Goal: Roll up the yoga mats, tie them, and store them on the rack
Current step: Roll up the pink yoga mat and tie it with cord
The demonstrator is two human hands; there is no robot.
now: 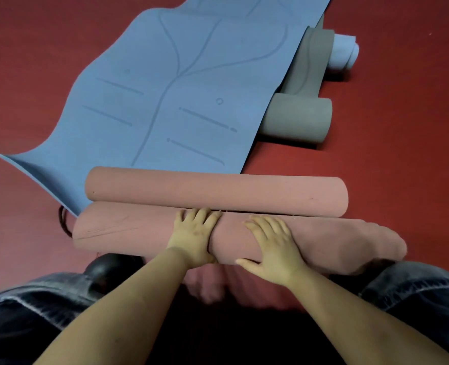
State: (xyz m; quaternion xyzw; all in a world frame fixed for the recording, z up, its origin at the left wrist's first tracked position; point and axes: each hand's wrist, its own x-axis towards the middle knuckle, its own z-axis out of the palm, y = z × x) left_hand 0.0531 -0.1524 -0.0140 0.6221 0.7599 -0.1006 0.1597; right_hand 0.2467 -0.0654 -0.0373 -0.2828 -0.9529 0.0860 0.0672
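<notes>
A pink yoga mat (128,230) lies across the red floor in front of me, rolled into a thick roll near my knees. Its far end curls into a second, thinner roll (218,191) touching the first. My left hand (191,235) presses on top of the thick roll near its middle, fingers spread flat toward the seam between the rolls. My right hand (273,243) lies flat on the same roll just to the right. A dark cord (64,222) pokes out by the roll's left end.
A blue mat (178,83) with printed lines lies unrolled and wavy beyond the pink one. A grey mat (297,117), partly rolled, sits at its right edge, with a pale blue roll (345,51) behind it. My knees in dark jeans (415,288) frame the bottom.
</notes>
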